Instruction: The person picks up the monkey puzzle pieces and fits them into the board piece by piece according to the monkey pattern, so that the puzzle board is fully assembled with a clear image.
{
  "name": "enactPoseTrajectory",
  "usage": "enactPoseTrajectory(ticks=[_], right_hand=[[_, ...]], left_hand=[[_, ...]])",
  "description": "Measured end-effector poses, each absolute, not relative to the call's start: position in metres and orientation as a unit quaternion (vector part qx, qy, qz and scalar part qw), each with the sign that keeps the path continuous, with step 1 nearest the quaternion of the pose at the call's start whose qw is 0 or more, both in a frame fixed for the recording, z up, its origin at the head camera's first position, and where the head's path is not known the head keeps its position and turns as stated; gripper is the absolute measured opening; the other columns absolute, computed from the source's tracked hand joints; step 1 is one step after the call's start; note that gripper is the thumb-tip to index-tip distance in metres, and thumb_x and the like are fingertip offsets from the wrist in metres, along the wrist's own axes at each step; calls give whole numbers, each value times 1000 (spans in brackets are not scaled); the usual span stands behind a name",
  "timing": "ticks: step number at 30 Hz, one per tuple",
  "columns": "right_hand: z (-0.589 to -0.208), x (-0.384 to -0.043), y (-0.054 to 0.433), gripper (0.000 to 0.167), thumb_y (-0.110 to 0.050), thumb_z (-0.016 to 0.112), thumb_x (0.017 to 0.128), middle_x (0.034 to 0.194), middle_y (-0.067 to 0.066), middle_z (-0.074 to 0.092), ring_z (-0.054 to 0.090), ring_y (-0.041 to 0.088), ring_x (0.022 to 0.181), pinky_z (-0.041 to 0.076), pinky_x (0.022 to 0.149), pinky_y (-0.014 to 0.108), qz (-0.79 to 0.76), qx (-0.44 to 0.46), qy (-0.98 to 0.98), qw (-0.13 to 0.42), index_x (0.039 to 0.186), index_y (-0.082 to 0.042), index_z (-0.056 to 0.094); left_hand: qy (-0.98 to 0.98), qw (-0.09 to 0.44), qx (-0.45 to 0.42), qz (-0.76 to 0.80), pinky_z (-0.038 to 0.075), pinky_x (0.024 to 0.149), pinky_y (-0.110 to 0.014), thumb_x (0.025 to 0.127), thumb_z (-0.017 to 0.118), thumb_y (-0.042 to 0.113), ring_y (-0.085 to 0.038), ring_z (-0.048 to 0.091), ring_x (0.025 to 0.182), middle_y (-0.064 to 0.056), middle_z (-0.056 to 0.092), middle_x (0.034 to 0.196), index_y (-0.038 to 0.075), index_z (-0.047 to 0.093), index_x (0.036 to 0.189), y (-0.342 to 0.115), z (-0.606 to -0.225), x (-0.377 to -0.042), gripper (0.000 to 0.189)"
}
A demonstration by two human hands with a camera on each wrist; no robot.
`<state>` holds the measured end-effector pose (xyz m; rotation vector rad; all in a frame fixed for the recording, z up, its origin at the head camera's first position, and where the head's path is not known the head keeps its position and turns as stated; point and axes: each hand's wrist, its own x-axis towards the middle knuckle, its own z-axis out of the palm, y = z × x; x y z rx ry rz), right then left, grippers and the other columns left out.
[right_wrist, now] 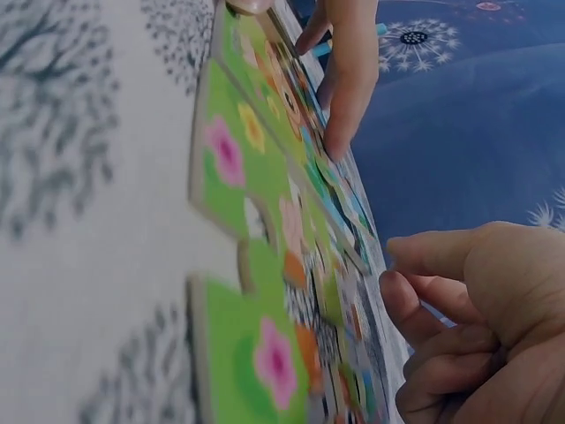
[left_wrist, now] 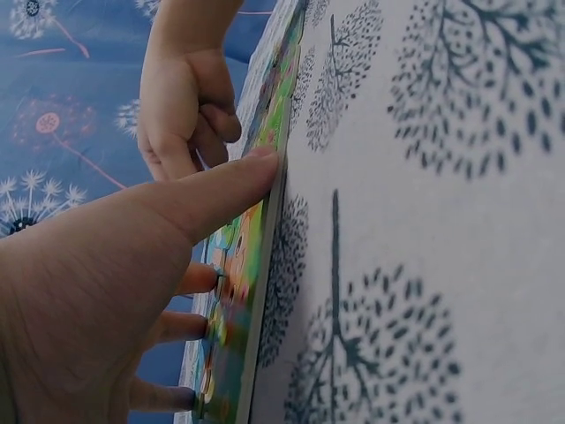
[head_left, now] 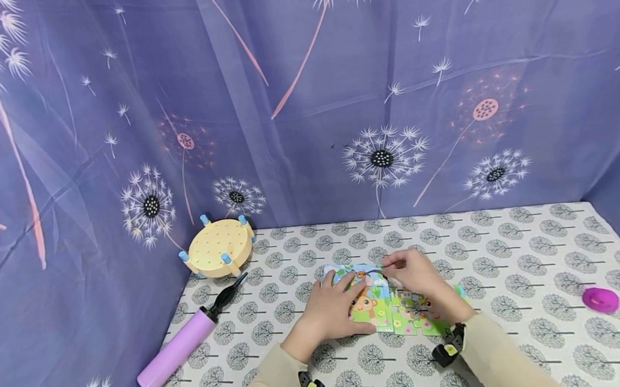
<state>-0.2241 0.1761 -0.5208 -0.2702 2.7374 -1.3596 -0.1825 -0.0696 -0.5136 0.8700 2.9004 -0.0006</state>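
Note:
My left hand lies spread over a picture puzzle board with a monkey on it. Its thumb rests along the near edge while the other fingertips touch the picture. To the right, several puzzle pieces sit against the board, green with pink flowers, and tablecloth shows through gaps among them. My right hand is at the board's far right corner. In the right wrist view this hand has its thumb and index tips close together, the other fingers curled; I cannot tell whether it pinches anything.
A lilac hand pump with a black nozzle lies at the left. Behind it, a round yellow toy with blue-tipped legs leans by the curtain. Far right on the tree-print tablecloth is a small magenta oval thing.

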Motion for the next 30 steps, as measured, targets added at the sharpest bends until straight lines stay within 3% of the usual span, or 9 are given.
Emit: enactPoseTrajectory(ticks=[11, 20, 26, 30], right_hand=[[-514, -204, 204, 18, -18, 77, 93, 92, -1, 71, 65, 16, 82, 55, 68, 32, -425, -93, 899, 50, 107, -8, 76], [-514, -192, 219, 29, -20, 86, 85, 90, -2, 69, 62, 15, 81, 54, 74, 29, -418, -145, 893, 87, 109, -5, 76], [-511, -190, 218, 45, -26, 93, 75, 94, -2, 67, 59, 16, 85, 54, 77, 29, -387, -171, 900, 102, 112, -7, 76], [-510, -189, 216, 46, -25, 95, 72, 93, -3, 66, 58, 16, 85, 53, 77, 30, -371, -179, 905, 101, 110, -8, 75]], left_hand=[[954, 52, 295, -4, 36, 114, -66, 81, 57, 87, -42, 31, 150, 1, 30, 169, 35, 31, 165, -69, -511, -182, 102], [943, 46, 330, -10, 31, 115, -69, 87, 47, 87, -45, 28, 151, 3, 24, 171, 34, 30, 165, -58, -512, -183, 96], [945, 56, 321, -6, 31, 115, -70, 87, 45, 88, -44, 28, 151, 4, 25, 171, 35, 31, 165, -55, -512, -184, 95], [946, 57, 320, -5, 31, 114, -70, 87, 44, 88, -44, 28, 151, 4, 25, 171, 35, 31, 165, -54, -511, -184, 95]])
